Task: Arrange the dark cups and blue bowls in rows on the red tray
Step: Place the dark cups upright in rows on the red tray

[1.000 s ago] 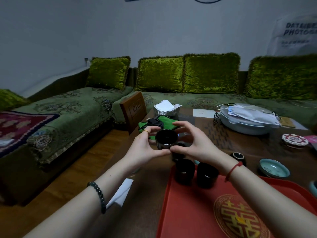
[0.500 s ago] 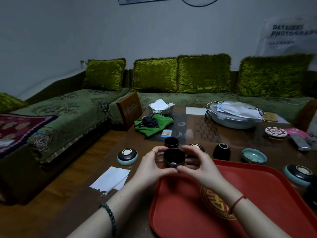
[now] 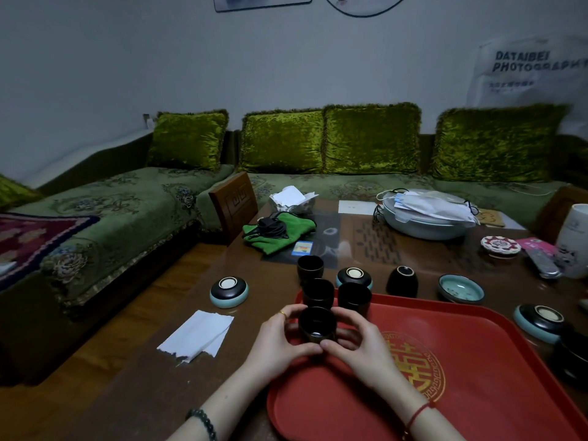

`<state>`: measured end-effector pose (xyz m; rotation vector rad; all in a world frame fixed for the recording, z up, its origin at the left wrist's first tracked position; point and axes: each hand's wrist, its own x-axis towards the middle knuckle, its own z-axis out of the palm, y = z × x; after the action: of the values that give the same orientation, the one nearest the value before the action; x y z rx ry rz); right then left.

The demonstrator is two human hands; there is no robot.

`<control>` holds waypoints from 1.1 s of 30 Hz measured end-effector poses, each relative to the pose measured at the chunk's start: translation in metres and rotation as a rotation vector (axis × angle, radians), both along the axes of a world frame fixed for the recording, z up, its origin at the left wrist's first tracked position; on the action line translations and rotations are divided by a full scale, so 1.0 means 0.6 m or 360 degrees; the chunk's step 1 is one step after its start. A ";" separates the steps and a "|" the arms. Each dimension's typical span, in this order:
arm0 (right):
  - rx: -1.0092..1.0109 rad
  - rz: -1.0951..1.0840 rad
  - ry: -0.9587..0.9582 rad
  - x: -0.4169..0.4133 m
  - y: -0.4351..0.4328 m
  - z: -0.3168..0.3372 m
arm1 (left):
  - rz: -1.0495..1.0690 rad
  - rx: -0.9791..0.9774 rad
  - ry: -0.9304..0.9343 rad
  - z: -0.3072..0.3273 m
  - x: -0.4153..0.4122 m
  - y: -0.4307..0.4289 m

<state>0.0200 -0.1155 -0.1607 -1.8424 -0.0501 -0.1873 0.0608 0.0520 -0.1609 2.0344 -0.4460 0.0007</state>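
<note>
Left hand (image 3: 276, 344) and right hand (image 3: 361, 347) curl around one dark cup (image 3: 317, 324), gripping it upright at the red tray (image 3: 477, 393)'s far-left corner, just before two more cups (image 3: 354, 297).

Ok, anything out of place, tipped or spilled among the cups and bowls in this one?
Nothing spilled. The upside-down cup on the table beyond the red tray shows its foot, unlike the upright held cup. Three blue bowls also lie inverted; only the upright bowl faces up.
</note>
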 end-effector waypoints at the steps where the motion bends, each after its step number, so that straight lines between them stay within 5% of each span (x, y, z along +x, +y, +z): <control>1: -0.0003 -0.0001 0.0008 0.000 0.000 -0.002 | -0.0001 -0.0002 0.0009 -0.002 0.000 0.001; 20: -0.0061 0.0049 -0.0075 0.007 -0.011 0.014 | -0.0020 0.0046 -0.0065 0.013 0.009 0.013; 33: -0.0424 -0.0062 -0.0308 0.134 -0.065 0.108 | 0.0056 0.0067 -0.0171 0.085 0.125 0.014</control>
<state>0.1001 -0.1545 -0.0956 -2.0860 -0.1817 -0.4021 0.1359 0.0604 -0.1100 2.0902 -0.4811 0.1234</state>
